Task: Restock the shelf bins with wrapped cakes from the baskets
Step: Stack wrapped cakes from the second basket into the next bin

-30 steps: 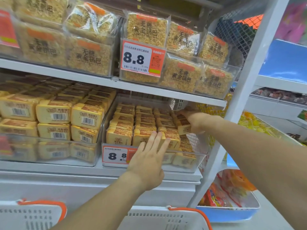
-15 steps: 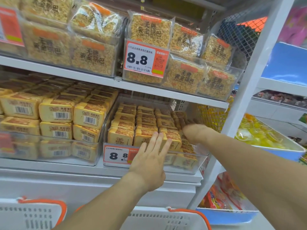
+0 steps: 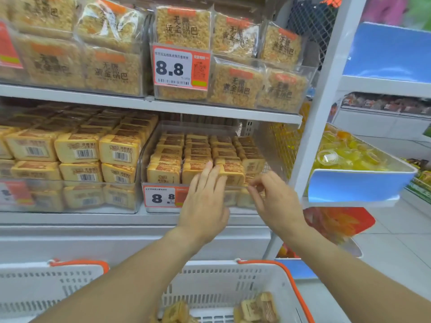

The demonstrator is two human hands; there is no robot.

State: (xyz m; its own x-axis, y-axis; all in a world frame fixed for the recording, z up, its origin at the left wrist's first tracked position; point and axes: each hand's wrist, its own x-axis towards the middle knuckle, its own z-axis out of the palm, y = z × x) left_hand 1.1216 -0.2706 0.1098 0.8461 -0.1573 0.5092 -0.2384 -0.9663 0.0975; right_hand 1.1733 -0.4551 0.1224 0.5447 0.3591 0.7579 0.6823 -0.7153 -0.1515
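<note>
A clear shelf bin on the middle shelf holds rows of yellow wrapped cakes. My left hand lies flat against the bin's front wall, fingers straight and reaching up to the front row of cakes. My right hand hovers just in front of the bin's right front corner with loosely curled fingers, holding nothing. Below, a white basket with an orange handle holds a few more wrapped cakes. A second white basket is at the lower left.
A fuller bin of larger yellow cakes stands to the left. The shelf above carries bins of rice-crisp packs. A white shelf post rises on the right, with a blue tray of yellow jelly cups beyond it.
My right hand has pulled back out of the bin's rear right and now hovers at the front edge. The left hand stays on the bin front. The view has tilted down, showing the baskets.
</note>
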